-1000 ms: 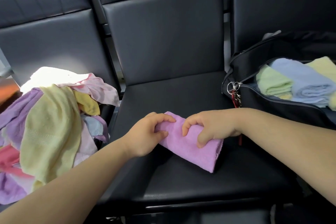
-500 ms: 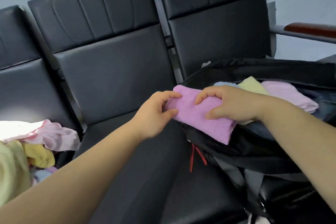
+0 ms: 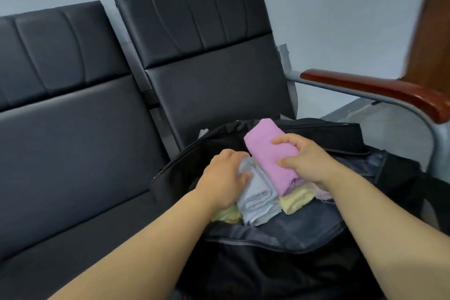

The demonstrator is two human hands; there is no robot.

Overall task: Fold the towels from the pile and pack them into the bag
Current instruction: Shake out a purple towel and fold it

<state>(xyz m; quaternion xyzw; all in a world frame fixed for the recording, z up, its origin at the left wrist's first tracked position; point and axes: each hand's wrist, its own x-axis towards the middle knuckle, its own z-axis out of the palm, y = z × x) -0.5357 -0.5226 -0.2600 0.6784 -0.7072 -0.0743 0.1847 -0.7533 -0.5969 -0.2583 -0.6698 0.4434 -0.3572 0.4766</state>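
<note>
A folded pink towel (image 3: 267, 151) is held over the open black bag (image 3: 280, 238), with my right hand (image 3: 306, 161) shut around its middle. My left hand (image 3: 224, 180) lies with fingers spread against a folded light blue towel (image 3: 255, 200) inside the bag. Folded yellow towels sit on either side of the blue one, one (image 3: 295, 201) to its right and one (image 3: 226, 214) half hidden under my left wrist. The bag rests on the right-hand seat. The towel pile is out of view.
Black padded seats (image 3: 73, 153) run in a row to the left of the bag. A brown wooden armrest (image 3: 379, 91) on a grey metal frame stands to the right, above the bag's far end. A grey wall is behind.
The view has swung right, off the pile. Both hands carried the pink towel from the middle seat over the bag; my left hand let go and now rests on the blue towel.
</note>
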